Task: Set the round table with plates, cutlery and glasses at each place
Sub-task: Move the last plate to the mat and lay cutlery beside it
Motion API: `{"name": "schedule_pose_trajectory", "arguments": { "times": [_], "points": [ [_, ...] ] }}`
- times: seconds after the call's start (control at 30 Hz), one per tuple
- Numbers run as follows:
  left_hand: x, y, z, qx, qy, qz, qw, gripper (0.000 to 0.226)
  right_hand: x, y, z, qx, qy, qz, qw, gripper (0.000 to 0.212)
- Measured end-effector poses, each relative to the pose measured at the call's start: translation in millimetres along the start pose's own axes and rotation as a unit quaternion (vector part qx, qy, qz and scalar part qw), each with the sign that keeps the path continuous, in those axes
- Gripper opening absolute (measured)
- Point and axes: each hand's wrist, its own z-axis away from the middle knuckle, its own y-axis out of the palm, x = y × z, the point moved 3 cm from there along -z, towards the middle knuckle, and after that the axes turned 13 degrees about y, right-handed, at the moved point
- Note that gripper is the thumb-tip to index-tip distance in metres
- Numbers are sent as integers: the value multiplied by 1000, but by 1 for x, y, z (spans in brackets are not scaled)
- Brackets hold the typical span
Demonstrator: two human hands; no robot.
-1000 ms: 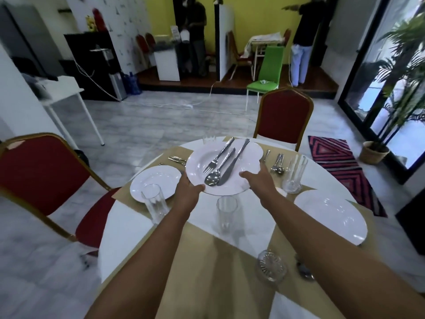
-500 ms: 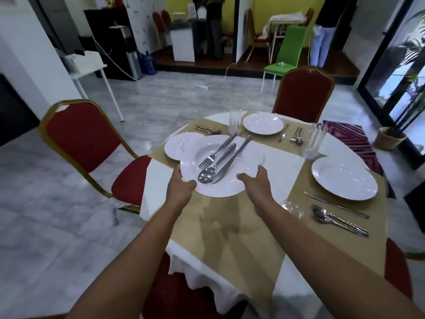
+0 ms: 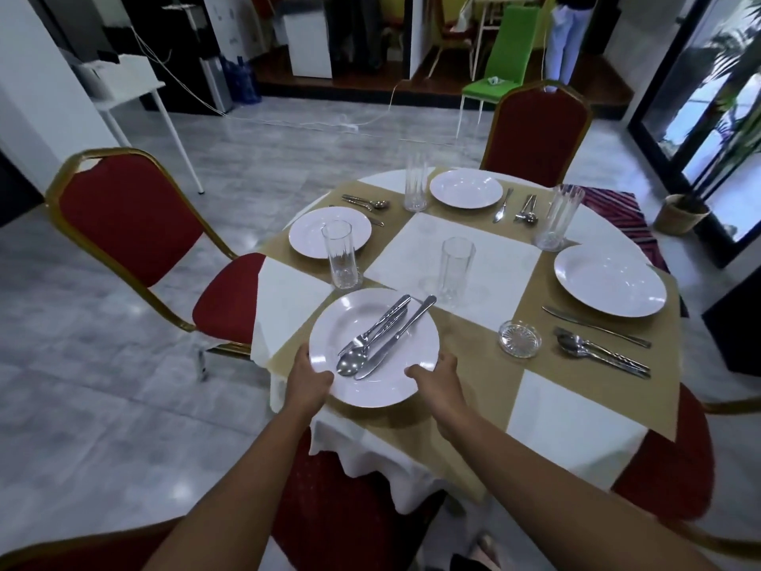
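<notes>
I hold a white plate (image 3: 362,389) over the near edge of the round table (image 3: 576,422). My left hand (image 3: 306,383) grips its left rim and my right hand (image 3: 436,379) grips its right rim. A fork, a spoon and a knife (image 3: 381,337) lie loose on the plate. Three other white plates are laid: one on the left (image 3: 306,234), one at the far side (image 3: 465,188), one on the right (image 3: 609,280). Tall glasses stand at the left (image 3: 341,255), centre (image 3: 455,269), far side (image 3: 415,184) and right (image 3: 558,218).
Cutlery lies beside the right plate (image 3: 601,350), the far plate (image 3: 517,206) and the left plate (image 3: 366,204). A small glass dish (image 3: 519,338) sits right of my plate. Red chairs stand at the left (image 3: 136,224), the far side (image 3: 537,127) and below me (image 3: 329,513).
The plate with its cutlery has come back toward me and down, from over the table's middle to its near edge. My view has dropped and now takes in the whole table.
</notes>
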Motion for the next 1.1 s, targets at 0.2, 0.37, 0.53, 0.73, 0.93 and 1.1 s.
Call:
{"name": "schedule_pose_trajectory", "arguments": {
  "times": [0.2,0.37,0.53,0.73,0.93,1.1],
  "points": [
    [5,41,4,49,4,10,999,69,-23,-27,-20,-34,42,-2,999,69],
    [6,66,5,97,18,1,995,68,-25,-54,-34,-66,48,21,996,54],
    [12,77,12,103,28,7,994,68,-37,-66,-48,-66,54,27,996,54],
    [16,80,18,78,14,14,997,69,-40,-63,-50,-39,0,21,999,65],
    [26,85,23,59,12,-21,998,71,-50,-66,-51,-56,-16,36,998,69],
    [32,90,22,80,56,-80,992,78,-57,-69,-51,-73,-31,34,996,72]
  ]
}}
